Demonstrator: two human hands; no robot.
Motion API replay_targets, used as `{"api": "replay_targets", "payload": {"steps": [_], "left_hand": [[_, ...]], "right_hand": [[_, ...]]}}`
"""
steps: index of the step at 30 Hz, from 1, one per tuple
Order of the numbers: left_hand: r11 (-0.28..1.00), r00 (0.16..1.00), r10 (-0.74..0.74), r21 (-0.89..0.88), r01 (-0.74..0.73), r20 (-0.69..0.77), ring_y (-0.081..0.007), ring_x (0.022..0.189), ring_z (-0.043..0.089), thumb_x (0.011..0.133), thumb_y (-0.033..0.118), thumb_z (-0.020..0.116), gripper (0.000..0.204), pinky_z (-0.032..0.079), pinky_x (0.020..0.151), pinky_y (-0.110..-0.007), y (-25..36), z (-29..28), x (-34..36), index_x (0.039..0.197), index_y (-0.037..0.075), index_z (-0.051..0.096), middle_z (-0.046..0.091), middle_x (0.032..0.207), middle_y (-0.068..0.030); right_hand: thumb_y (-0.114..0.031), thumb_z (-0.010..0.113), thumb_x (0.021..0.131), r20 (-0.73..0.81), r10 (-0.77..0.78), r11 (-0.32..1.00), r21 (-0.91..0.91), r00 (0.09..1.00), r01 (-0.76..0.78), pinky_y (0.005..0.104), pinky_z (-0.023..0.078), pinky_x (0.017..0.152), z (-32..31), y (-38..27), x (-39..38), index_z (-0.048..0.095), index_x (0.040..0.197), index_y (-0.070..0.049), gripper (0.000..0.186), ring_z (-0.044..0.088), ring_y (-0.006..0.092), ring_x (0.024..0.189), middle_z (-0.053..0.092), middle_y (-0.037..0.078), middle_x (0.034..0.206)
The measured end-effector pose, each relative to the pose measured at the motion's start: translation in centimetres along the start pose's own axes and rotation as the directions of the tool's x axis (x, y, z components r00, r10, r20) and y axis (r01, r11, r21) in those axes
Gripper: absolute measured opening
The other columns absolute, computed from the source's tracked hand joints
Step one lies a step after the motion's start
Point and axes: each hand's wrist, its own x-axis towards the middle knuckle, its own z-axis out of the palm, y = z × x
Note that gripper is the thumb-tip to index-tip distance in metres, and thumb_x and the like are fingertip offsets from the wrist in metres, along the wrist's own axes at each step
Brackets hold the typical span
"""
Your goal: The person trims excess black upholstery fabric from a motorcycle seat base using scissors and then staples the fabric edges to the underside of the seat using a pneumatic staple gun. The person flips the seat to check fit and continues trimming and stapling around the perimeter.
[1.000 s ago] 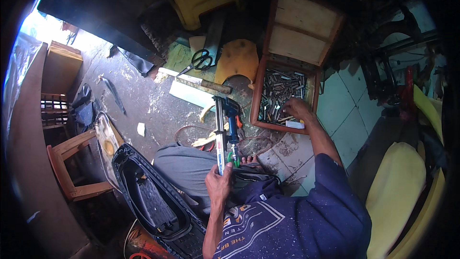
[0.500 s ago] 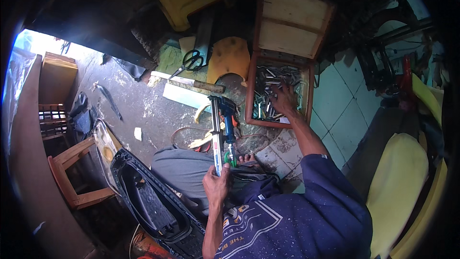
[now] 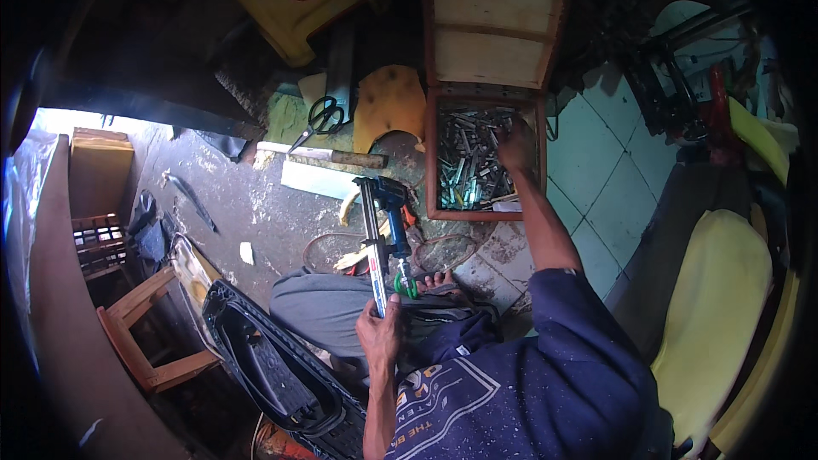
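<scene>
My left hand (image 3: 379, 334) is closed round the lower end of the long silver magazine of a blue staple gun (image 3: 391, 196), which stands tilted over my lap. A green hose fitting (image 3: 406, 283) sits at the gun's handle end, near my thumb. At the right, my right hand (image 3: 514, 152) reaches into an open wooden box (image 3: 432, 158), over its right side. Metal staple strips (image 3: 469, 149) lie heaped in the box, many of them silvery. The fingers of that hand are dark and blurred among the strips, so whether they grip one is unclear.
Black-handled scissors (image 3: 324, 119), a knife (image 3: 341, 156) and an orange foam piece (image 3: 390, 106) lie ahead on the floor. A black seat base (image 3: 273, 358) leans at my left beside a wooden frame (image 3: 162, 366). Yellow foam (image 3: 716, 315) stands at the right.
My right hand has moved from the middle of the box to its upper right, uncovering more strips. The left hand still holds the staple gun. The whole view has shifted slightly.
</scene>
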Motion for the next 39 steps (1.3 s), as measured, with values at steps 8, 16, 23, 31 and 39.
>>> {"api": "replay_targets", "payload": {"steps": [8, 16, 23, 31, 39], "left_hand": [[0.997, 0.999, 0.043, 0.064, -0.042, -0.021, -0.0094, 0.054, 0.054, 0.1, 0.033, 0.075, 0.037, 0.042, 0.05, -0.03, -0.3, 0.4, 0.0, 0.099, -0.003, 0.069, 0.062, 0.064, -0.001], [1.0, 0.999, 0.026, 0.001, -0.026, -0.02, -0.0084, 0.053, 0.053, 0.101, 0.032, 0.074, 0.034, 0.041, 0.049, -0.028, -0.1, 0.3, 0.2, 0.091, 0.0, 0.066, 0.061, 0.064, -0.0004], [1.0, 1.0, 0.019, -0.023, -0.019, -0.01, -0.0089, 0.052, 0.054, 0.101, 0.031, 0.074, 0.034, 0.042, 0.048, -0.029, 0.5, 0.1, -0.6, 0.088, 0.001, 0.064, 0.061, 0.063, -0.001], [0.997, 0.998, 0.043, 0.059, -0.041, -0.037, -0.0098, 0.055, 0.056, 0.1, 0.033, 0.075, 0.037, 0.044, 0.05, -0.03, -0.1, 0.2, -0.4, 0.089, -0.002, 0.066, 0.063, 0.064, -0.0033], [0.996, 0.996, 0.067, 0.067, -0.064, -0.053, -0.0094, 0.056, 0.055, 0.099, 0.035, 0.076, 0.038, 0.044, 0.051, -0.031, -0.8, 0.1, 0.2, 0.092, -0.002, 0.068, 0.062, 0.063, -0.0024]], "right_hand": [[-0.051, 0.067, 0.095, 0.38, -0.159, 0.985, 0.118, 0.911, 0.123, 0.053, 0.052, 0.101, -1.4, -6.1, -3.7, 0.075, 0.123, -0.017, 0.044, 0.062, 0.0424, 0.124, 0.07, 0.02, 0.128], [-0.034, 0.065, 0.099, 0.605, -0.243, 0.894, 0.444, 0.759, -0.067, 0.0506, 0.057, 0.087, -6.8, -8.1, -11.4, 0.077, 0.097, -0.01, 0.027, 0.075, 0.0389, 0.095, 0.076, 0.019, 0.097], [-0.028, 0.064, 0.097, 0.517, 0.08, 0.996, -0.074, 0.853, -0.049, 0.0498, 0.06, 0.087, -7.4, -2.6, -4.9, 0.078, 0.105, -0.006, 0.027, 0.075, 0.0406, 0.098, 0.077, 0.024, 0.097], [-0.026, 0.071, 0.092, 0.372, 0.285, 0.958, -0.15, 0.884, -0.245, 0.0513, 0.06, 0.09, -0.8, 0.1, 0.3, 0.058, 0.138, -0.005, 0.051, 0.069, 0.043, 0.117, 0.069, 0.031, 0.125], [-0.006, 0.07, 0.086, 0.396, 0.25, 0.95, 0.078, 0.884, -0.304, 0.0502, 0.058, 0.093, -2.4, 2.4, -1.9, 0.059, 0.14, -0.007, 0.055, 0.07, 0.0474, 0.108, 0.07, 0.031, 0.118]]}}
